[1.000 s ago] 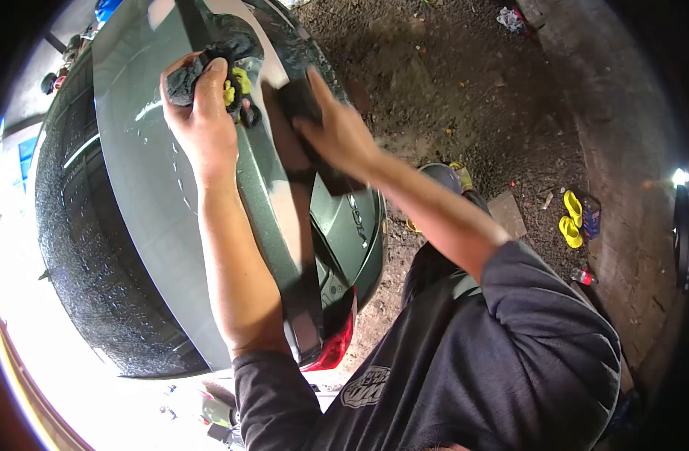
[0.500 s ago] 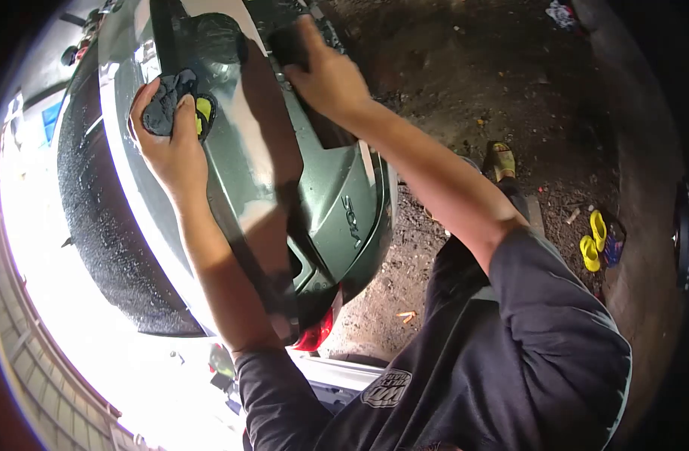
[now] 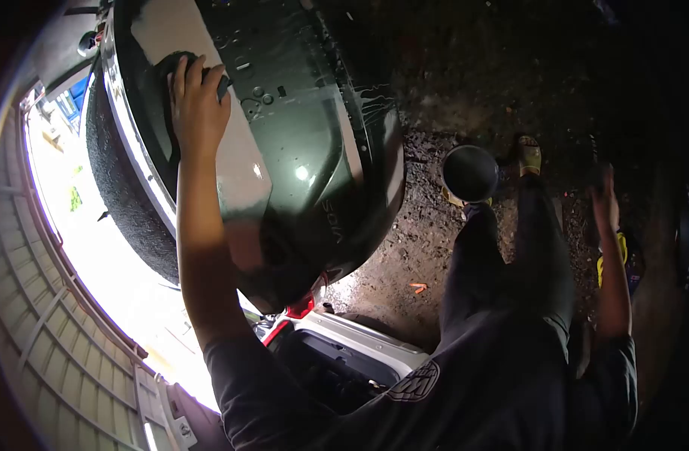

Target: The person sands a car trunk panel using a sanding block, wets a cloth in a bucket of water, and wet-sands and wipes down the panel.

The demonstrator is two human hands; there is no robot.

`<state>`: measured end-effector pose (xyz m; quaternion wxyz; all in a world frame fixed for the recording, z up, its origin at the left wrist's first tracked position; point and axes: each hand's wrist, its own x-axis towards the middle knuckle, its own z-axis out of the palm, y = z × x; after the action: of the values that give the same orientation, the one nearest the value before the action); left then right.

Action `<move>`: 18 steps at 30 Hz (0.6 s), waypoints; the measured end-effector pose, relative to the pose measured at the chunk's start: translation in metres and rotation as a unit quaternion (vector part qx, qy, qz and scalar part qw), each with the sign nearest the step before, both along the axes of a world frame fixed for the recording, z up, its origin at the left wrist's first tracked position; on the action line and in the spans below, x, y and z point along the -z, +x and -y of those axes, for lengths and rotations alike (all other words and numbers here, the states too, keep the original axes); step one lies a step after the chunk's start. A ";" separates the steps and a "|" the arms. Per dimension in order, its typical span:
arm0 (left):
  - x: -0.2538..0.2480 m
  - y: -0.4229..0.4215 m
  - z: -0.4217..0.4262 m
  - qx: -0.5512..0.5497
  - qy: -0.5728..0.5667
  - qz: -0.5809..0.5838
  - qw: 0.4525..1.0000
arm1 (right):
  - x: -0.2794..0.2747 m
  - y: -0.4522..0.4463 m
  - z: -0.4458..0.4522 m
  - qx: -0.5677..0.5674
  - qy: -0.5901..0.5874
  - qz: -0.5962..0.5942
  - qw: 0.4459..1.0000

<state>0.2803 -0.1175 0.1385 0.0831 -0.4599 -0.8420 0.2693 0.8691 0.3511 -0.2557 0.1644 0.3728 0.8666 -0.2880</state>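
My left hand (image 3: 200, 105) lies on the wet rear of a dark green car (image 3: 299, 135), its fingers curled over a dark grey pad (image 3: 223, 87). The pad is mostly hidden under the palm. Light grey bare patches (image 3: 235, 169) run along the bodywork, with water drops around them. Away from the car, at the far right, my right hand (image 3: 605, 207) hangs low in shadow. Its fingers close around a dark object (image 3: 606, 179) whose kind is too dim to tell.
A dark round bucket (image 3: 470, 174) stands on the dirt floor by my feet. One foot wears a yellow sandal (image 3: 530, 156); yellow shoes (image 3: 621, 252) lie at the right. Below the red tail light (image 3: 302, 305) is a pale vehicle panel (image 3: 359, 334). A ribbed shutter (image 3: 51, 301) stands left.
My right hand has left the car and dropped to the far right. My left hand has gone from gripping the pad at its edge to lying over it. The bucket has come into view.
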 end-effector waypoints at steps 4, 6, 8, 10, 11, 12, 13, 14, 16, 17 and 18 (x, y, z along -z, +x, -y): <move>0.022 -0.025 -0.017 -0.011 -0.014 0.094 0.995 | 0.046 0.123 -0.055 0.056 -0.021 0.110 0.992; 0.027 -0.022 -0.015 -0.028 -0.041 0.126 0.991 | 0.048 0.149 -0.068 0.106 -0.064 0.214 0.969; 0.025 -0.004 -0.009 -0.035 -0.071 0.130 0.988 | 0.053 0.161 -0.067 0.100 -0.066 0.238 0.964; 0.021 0.024 0.006 -0.011 -0.056 0.137 0.989 | 0.059 0.161 -0.058 0.082 -0.065 0.235 0.966; 0.015 0.044 0.007 -0.038 -0.086 0.135 0.986 | 0.059 0.155 -0.052 0.073 -0.067 0.230 0.968; 0.010 0.067 0.008 -0.067 -0.116 0.132 0.982 | 0.060 0.145 -0.048 0.063 -0.066 0.222 0.971; 0.012 0.090 0.019 -0.074 -0.091 0.146 0.982 | 0.060 0.135 -0.044 0.052 -0.071 0.217 0.972; 0.016 0.110 0.038 -0.081 -0.065 0.160 0.982 | 0.062 0.124 -0.040 0.043 -0.076 0.212 0.973; 0.023 0.134 0.089 -0.004 -0.139 0.156 0.978 | 0.061 0.095 -0.033 0.033 -0.089 0.206 0.974; 0.021 0.156 0.091 -0.060 -0.145 0.184 0.970 | 0.055 0.079 -0.032 0.042 -0.104 0.215 0.970; 0.022 0.183 0.089 -0.117 -0.148 0.212 0.959 | 0.061 0.076 -0.032 0.032 -0.093 0.162 0.982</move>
<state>0.4635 -0.2068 0.1164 -0.1987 -0.4122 -0.8386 0.2953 0.9454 0.3830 -0.3170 0.3269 0.4252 0.7855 -0.3087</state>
